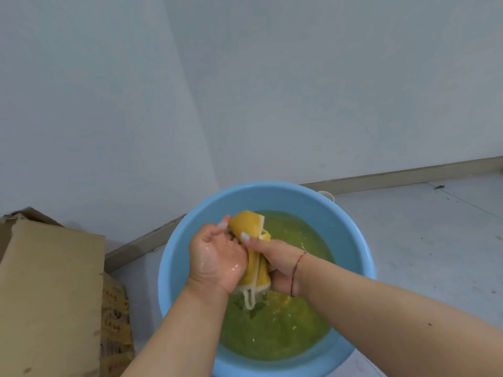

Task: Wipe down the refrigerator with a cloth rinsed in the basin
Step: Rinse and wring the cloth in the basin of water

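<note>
Bunching a wet yellow cloth (251, 254) with a pale edge between both palms, the person holds it above the blue basin (351, 240). The left hand (216, 257) presses it from one side, its fingers (223, 223) curled round the upper fold; the right hand (275, 263) clamps it from the other, thumb across the front and the remaining digits wrapped behind. A pale loop of the fabric dangles below the palms toward the water (277, 330), which looks cloudy yellow-green and fills the lower part of the round, smooth plastic bowl. Both hands glisten with wetness, and a thin red string (296, 268) circles the right wrist. Beneath the basin lies a pale, smooth tiled floor (424, 240) with faint specks. Beyond the fingertips, a plain whitish wall (299, 91) meets the floor at a tan skirting board (408, 175). Off past the left forearm stands a worn brown cardboard box (49, 295) with printed paper beside it.
</note>
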